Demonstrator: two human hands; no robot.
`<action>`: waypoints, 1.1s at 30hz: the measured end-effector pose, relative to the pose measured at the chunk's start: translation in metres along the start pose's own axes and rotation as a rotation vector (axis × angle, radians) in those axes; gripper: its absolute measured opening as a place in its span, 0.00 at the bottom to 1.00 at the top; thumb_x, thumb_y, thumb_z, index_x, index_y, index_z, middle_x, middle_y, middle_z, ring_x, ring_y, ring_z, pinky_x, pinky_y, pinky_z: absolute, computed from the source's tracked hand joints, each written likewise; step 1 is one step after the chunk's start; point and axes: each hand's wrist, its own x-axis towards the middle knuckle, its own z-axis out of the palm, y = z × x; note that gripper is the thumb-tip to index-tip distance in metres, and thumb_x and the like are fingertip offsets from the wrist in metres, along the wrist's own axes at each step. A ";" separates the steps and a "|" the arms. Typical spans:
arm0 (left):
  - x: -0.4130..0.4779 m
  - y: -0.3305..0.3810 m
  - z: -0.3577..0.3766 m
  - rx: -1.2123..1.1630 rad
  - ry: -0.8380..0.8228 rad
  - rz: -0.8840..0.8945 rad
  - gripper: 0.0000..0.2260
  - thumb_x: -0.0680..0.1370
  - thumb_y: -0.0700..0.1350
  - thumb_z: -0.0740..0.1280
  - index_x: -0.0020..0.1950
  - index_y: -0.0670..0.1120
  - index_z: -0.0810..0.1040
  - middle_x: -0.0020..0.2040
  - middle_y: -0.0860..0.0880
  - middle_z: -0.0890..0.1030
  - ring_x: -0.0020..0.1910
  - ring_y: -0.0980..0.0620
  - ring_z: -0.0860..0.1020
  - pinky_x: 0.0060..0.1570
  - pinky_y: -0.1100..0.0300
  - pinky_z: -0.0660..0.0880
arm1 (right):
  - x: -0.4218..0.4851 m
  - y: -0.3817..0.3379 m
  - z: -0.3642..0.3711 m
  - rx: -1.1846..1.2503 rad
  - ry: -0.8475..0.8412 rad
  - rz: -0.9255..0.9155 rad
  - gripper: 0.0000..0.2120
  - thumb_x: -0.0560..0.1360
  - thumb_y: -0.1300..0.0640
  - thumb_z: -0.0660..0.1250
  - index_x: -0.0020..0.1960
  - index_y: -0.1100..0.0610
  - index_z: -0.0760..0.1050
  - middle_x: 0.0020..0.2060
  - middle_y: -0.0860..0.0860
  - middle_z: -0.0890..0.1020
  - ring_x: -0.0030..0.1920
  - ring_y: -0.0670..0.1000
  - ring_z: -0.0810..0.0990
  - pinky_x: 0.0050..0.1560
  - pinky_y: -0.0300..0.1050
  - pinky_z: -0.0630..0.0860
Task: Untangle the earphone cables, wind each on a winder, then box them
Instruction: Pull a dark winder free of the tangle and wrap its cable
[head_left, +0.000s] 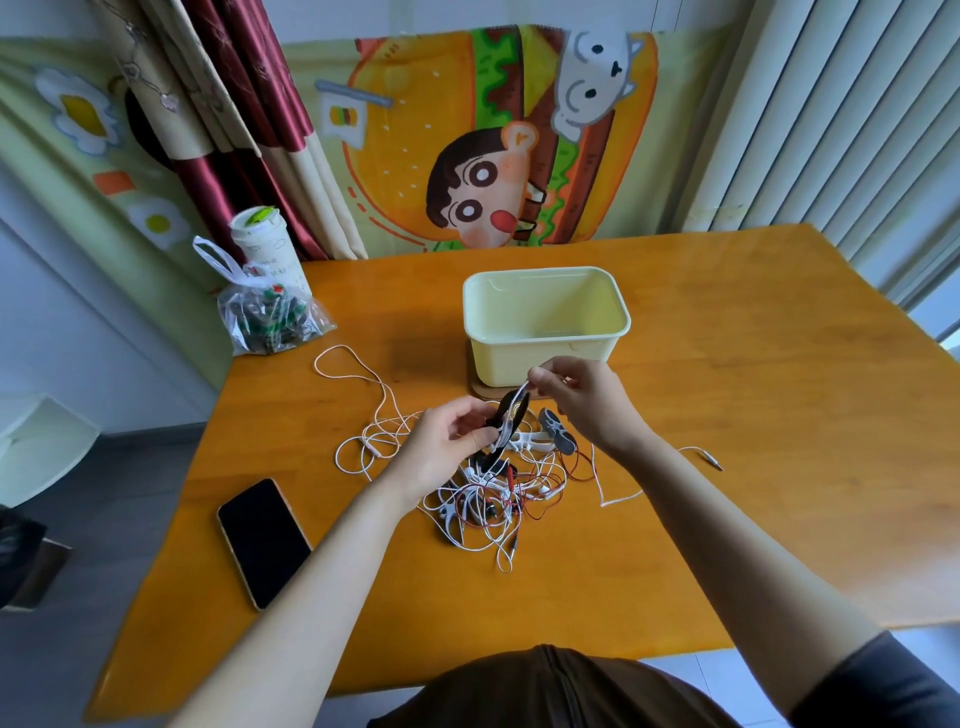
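Note:
My left hand (451, 441) holds a black winder (511, 418) upright above the table. My right hand (582, 397) pinches a white earphone cable (363, 374) at the winder's top; the cable trails left in a loop across the table. Below the hands lies a tangle of white and red cables (498, 493) with earbuds and plugs. A white winder (530, 441) and a grey winder (556, 428) lie beside the tangle. An open pale yellow box (545, 322) stands behind the hands on a coaster, with nothing visible inside.
A black phone (262, 540) lies face up on the orange wooden table (753, 415) at front left. A clear plastic bag of small items (270, 317) and a paper cup (260, 239) sit at the back left corner. A jack plug (711, 460) lies at right.

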 end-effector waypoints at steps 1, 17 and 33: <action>0.000 0.000 0.000 0.000 0.001 -0.004 0.09 0.77 0.37 0.67 0.52 0.50 0.77 0.52 0.44 0.81 0.53 0.51 0.79 0.50 0.65 0.76 | 0.000 0.000 0.000 0.006 0.013 0.003 0.09 0.77 0.52 0.64 0.42 0.54 0.79 0.35 0.46 0.81 0.36 0.49 0.79 0.38 0.43 0.74; -0.001 0.014 0.011 -0.525 -0.068 0.004 0.08 0.71 0.41 0.67 0.50 0.45 0.76 0.45 0.49 0.81 0.48 0.52 0.79 0.48 0.61 0.75 | -0.016 0.012 0.020 0.218 -0.070 0.153 0.17 0.79 0.54 0.61 0.33 0.56 0.74 0.27 0.50 0.73 0.28 0.47 0.67 0.30 0.40 0.64; 0.017 0.010 0.023 -0.803 0.434 -0.083 0.04 0.80 0.37 0.61 0.51 0.44 0.75 0.45 0.46 0.79 0.45 0.53 0.77 0.46 0.66 0.74 | -0.031 0.004 0.043 0.213 -0.123 0.196 0.16 0.81 0.54 0.56 0.40 0.55 0.77 0.29 0.48 0.73 0.26 0.42 0.68 0.28 0.34 0.64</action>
